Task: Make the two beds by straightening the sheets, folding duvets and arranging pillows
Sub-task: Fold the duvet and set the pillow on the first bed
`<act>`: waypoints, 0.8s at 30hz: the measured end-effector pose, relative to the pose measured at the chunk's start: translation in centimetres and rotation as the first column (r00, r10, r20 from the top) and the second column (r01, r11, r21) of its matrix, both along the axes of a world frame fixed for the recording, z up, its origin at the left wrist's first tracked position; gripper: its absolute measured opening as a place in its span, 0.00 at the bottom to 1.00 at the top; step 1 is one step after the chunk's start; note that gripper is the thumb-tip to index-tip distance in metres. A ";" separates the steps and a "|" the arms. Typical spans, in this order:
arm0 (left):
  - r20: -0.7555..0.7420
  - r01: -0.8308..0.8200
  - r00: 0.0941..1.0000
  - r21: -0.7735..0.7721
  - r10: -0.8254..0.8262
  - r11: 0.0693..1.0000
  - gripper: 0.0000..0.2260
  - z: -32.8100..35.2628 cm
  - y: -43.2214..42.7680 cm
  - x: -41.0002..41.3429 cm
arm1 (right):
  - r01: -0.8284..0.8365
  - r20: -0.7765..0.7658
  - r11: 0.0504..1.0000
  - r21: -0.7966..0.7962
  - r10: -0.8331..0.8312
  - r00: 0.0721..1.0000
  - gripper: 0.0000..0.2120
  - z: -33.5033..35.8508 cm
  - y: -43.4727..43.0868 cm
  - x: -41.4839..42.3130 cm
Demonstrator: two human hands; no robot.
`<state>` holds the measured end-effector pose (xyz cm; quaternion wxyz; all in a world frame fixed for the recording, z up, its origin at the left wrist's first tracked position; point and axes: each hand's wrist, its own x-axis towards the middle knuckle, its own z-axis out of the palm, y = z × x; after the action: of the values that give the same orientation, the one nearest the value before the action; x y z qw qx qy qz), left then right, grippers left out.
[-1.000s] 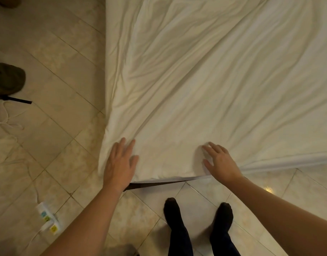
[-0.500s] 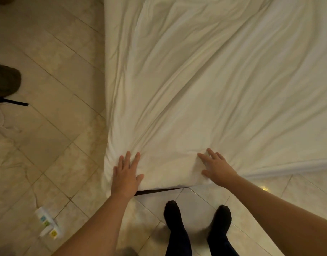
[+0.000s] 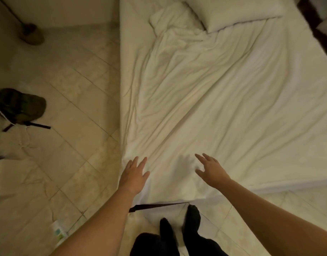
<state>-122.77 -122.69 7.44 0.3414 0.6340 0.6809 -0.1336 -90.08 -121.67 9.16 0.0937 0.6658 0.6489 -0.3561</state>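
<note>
Person's two feet in black socks [image 3: 179, 230]: standing on the beige tiled floor [image 3: 75, 93] just off the bed's near left corner. Small white packet with green and blue marks [image 3: 59, 233]: lying on the floor left of the feet.

Left hand [image 3: 134, 177]: lying palm down at the bed's near left corner, fingers straight and slightly apart, holding nothing.

Right hand [image 3: 210, 170]: reaching over the near edge, fingers spread wide and holding nothing; contact with the cloth cannot be told.

Wrinkled white bed sheet [image 3: 233, 111]: covering the mattress, creases fanning out from the near left corner toward the far side.

Olive-green cloth bag with dark straps [image 3: 20, 106]: sitting on the floor, well apart from the bed's left edge.

Crumpled white cloth bundle [image 3: 170, 19]: lying near the far left corner. Plump white pillow [image 3: 233, 13]: lying at the far edge, just beside the bundle.
</note>
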 end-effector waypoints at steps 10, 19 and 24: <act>0.035 0.145 0.989 0.062 -0.147 0.988 0.28 5.8 9.2 -5.5 | 0.213 0.027 0.976 -0.043 -0.212 0.977 0.34 4.5 2.2 -6.6; 0.046 0.385 0.919 0.112 -0.392 0.916 0.27 9.8 19.7 -14.4 | 0.492 0.032 0.870 0.043 -0.493 0.869 0.34 7.3 3.7 -15.5; 0.044 0.433 0.894 0.164 -0.445 0.886 0.28 11.5 23.8 -16.4 | 0.543 0.015 0.837 0.068 -0.545 0.838 0.34 8.8 4.5 -18.6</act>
<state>-139.20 -98.87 18.92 0.2808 0.8003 0.5134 -0.1305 -108.67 -117.15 18.01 -0.0209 0.8311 0.4419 -0.3369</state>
